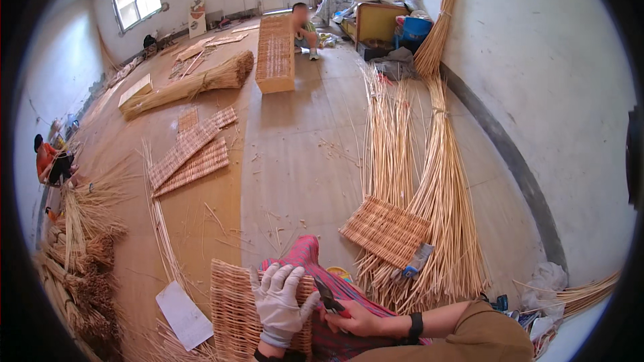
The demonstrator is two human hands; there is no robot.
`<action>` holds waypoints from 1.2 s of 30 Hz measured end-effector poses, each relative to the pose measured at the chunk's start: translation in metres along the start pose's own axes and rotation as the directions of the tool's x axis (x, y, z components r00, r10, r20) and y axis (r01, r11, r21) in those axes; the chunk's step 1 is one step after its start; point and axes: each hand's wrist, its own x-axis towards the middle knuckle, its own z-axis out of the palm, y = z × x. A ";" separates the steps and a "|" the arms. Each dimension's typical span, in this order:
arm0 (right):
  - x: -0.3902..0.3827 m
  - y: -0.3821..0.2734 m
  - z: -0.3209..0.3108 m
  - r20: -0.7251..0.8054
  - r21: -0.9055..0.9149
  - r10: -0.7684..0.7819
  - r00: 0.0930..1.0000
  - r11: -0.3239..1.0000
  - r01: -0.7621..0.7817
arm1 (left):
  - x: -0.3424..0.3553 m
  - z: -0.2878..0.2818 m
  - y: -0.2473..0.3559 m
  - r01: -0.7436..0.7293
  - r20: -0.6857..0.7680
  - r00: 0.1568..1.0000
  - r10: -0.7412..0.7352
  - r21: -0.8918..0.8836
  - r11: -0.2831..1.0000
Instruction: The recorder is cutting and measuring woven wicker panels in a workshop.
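My left hand (280, 303), in a pale glove, lies with its fingers stretched over a woven wicker panel (233, 302) at my lap. Bare and closed, my right hand (362, 320) grips pruning shears (326, 295) with red handles and dark blades. The blades point up and to the left, close beside the gloved thumb and the panel's right edge. A red and blue striped cloth (305, 253) covers my lap under the panel. Part of the panel is hidden behind my left hand.
A second wicker panel (386, 230) rests on bundles of long rods (439, 208) at right. More woven panels (191, 154) lie on the floor at left, near a white paper sheet (184, 315). Beyond, a person (306, 30) crouches by a tall wicker piece (276, 53); another person (50, 161) sits far left.
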 end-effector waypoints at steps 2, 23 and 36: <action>0.000 0.001 0.001 0.004 0.001 -0.011 1.000 1.000 0.011 | 0.000 -0.007 0.000 0.020 -0.085 0.996 -0.032 -0.131 0.991; -0.005 0.008 -0.009 0.001 0.046 -0.024 1.000 0.999 0.024 | -0.104 -0.055 -0.087 0.584 0.005 0.732 -0.681 -0.519 0.624; -0.010 0.014 -0.010 -0.015 0.103 -0.060 0.998 0.993 0.061 | -0.110 -0.077 -0.085 0.554 0.035 0.735 -0.677 -0.606 0.571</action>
